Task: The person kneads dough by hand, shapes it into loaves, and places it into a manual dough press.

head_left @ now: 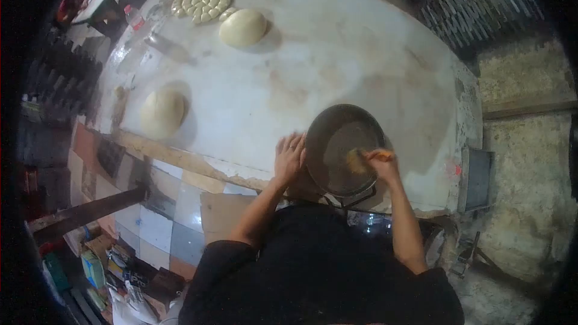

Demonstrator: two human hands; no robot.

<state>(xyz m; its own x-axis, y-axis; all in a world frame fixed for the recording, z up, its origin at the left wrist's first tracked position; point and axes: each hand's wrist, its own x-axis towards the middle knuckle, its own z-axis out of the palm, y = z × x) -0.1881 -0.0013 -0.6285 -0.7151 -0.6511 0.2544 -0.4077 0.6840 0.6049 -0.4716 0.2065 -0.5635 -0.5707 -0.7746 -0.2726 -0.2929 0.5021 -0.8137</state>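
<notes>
While the right hand [382, 167] grips a brush by its orange handle [386, 154], fingers closed around it, the yellowish bristles [354, 161] sit over the inside of a dark round pan [320, 171], right of its middle. Bristles look blurred; can't tell exactly where they meet the pan. Left hand [291, 155] is at the pan's left side, fingers extended, grasping nothing, palm down; can't tell if the fingertips press the rim or rest just beside it. Pan is at the near edge of a pale, stained worktable [253, 93], right in front of the person's black shirt [313, 265]. Dark loop handle [368, 195] on the pan's near side.

Other stuff on the table: smooth dough mound [162, 112] near the left edge, second dough mound [242, 27] toward the far side, cluster of small dough pieces [203, 3] just beyond and left of that one, laid out in a roundish patch. Red-capped bottle [133, 18] near the far left edge. Grey metal box [477, 179] at the table's right end, worn wall [521, 150] past it. Blue and white tiles [155, 225] below the table edge, left.
</notes>
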